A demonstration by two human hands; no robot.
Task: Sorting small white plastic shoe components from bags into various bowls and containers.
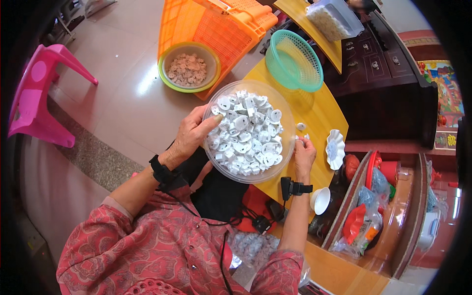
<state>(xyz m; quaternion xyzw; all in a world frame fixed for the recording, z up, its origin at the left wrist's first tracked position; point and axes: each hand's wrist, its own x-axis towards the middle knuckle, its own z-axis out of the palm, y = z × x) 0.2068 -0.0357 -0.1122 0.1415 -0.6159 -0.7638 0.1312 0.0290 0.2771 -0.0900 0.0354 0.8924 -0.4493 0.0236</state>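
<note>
My left hand is closed on the left rim of a round clear plastic bowl, its thumb over the edge. Heaped inside the bowl are many small white plastic parts, some with round caps and dark slots. On the bowl's right side, over the yellow table, my right hand has its fingers drawn together. Small white bits show at those fingertips, partly hidden by the fingers. A loose white part lies on the table just beyond that hand.
A green basket, a scalloped white dish and a white bowl sit on or beside the table. Past my left hand, a basin of pale parts rests against orange crates. A pink stool stands at left.
</note>
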